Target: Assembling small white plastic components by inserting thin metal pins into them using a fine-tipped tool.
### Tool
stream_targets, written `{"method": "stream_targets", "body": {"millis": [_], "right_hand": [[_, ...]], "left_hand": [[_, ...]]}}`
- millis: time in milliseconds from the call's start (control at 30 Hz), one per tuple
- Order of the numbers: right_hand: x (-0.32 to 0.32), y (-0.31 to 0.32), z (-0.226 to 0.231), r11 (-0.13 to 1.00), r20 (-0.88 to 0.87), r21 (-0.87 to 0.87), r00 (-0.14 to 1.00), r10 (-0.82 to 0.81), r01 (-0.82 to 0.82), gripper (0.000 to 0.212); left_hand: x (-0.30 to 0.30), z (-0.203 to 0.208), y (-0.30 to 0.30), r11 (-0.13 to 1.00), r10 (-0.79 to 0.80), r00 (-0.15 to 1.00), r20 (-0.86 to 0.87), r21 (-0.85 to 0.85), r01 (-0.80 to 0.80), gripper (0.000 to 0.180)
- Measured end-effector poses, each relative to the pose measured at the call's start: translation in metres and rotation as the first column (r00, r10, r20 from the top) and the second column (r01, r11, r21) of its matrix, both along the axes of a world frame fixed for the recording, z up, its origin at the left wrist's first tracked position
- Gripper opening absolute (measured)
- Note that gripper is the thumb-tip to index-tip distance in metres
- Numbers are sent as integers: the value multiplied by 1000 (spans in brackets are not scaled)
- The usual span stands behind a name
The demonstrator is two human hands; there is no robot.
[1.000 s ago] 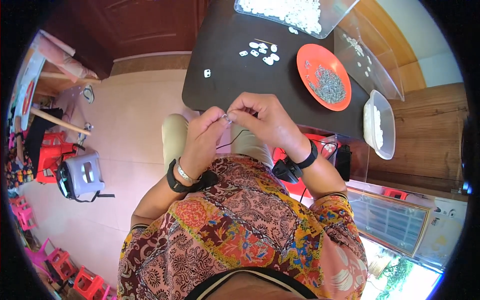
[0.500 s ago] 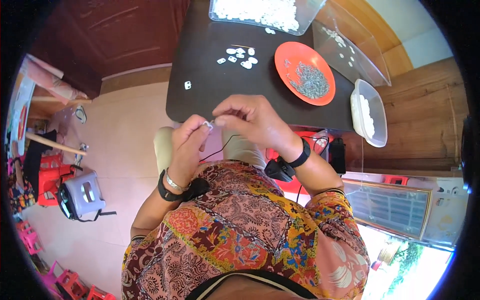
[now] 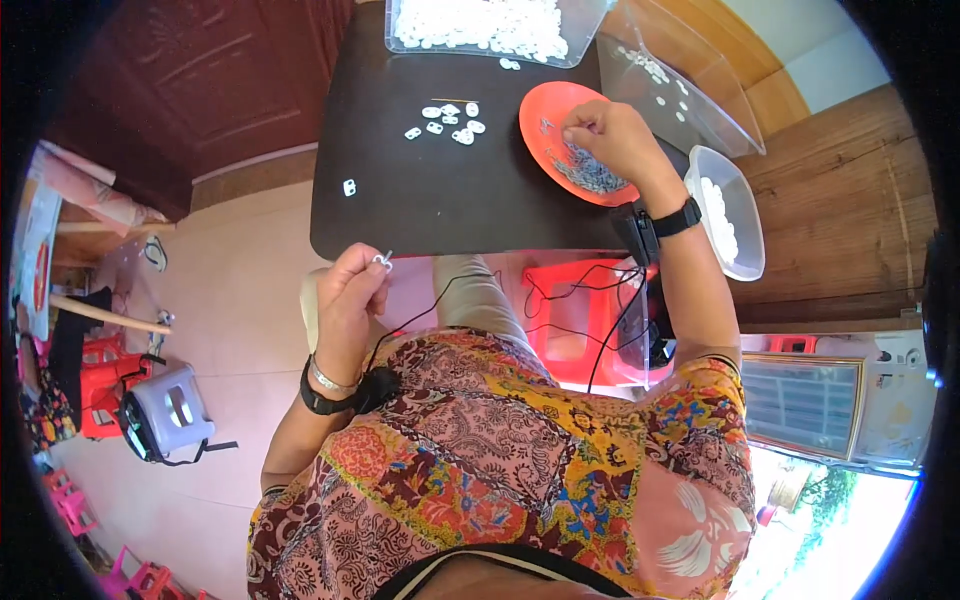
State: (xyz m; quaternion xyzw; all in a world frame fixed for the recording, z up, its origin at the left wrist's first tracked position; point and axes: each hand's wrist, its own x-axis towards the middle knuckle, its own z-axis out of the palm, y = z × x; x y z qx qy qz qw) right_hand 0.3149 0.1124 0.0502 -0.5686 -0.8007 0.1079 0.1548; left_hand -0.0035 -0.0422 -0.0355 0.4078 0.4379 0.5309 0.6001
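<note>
- White plastic piece (image 3: 379, 263), small and curved, pinched between the thumb and forefinger of the left hand (image 3: 346, 300), above the lap and just off the near table edge; a thin grey pin (image 3: 389, 256) sticks up at it.
- Right hand (image 3: 622, 142), well ahead and to the right of that grip, over an orange-red plate (image 3: 536, 115); its thumb and fingertips are drawn close together, and I cannot tell whether anything is between them.
- Small grey metal parts (image 3: 592, 178), heaped in the plate, partly under the right hand.
- Dark table (image 3: 420, 210), beyond the left grip; a single white piece with holes (image 3: 349, 187) lies on it, ahead and slightly left.
- Cluster of white pieces (image 3: 463, 136), farther ahead and to the right, with a thin yellowish stick (image 3: 455, 100) along its far side.
- Clear bin (image 3: 391, 35), farthest ahead, full of loose white pieces (image 3: 480, 25).
- Clear tub (image 3: 747, 215), far right of the left grip, also holding white pieces.
- Pale panel (image 3: 885, 405), well to the right and back, its markings too small to read.
</note>
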Motion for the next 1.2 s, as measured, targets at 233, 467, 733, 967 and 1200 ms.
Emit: {"method": "stream_targets", "body": {"millis": [233, 467, 733, 967, 1200], "right_hand": [[-63, 17, 7, 950, 78, 105, 955, 288, -295, 16], [-93, 45, -20, 919, 333, 11, 868, 368, -394, 18], [-92, 49, -30, 917, 372, 153, 881, 292, -368, 18], [-97, -4, 2, 915, -583, -232, 800, 140, -330, 19], [-116, -57, -6, 840, -850, -300, 527, -20, -452, 20]], "left_hand": [[1, 2, -1, 1000, -1, 1000, 12, -3, 1, 15], [-6, 0, -4, 1000, -13, 1000, 26, -2, 13, 15], [-15, -3, -7, 1000, -2, 997, 74, -8, 3, 15], [-11, 2, -3, 1000, 24, 998, 54, 11, -24, 14], [6, 18, 9, 990, 24, 998, 50, 140, -31, 18]]}}
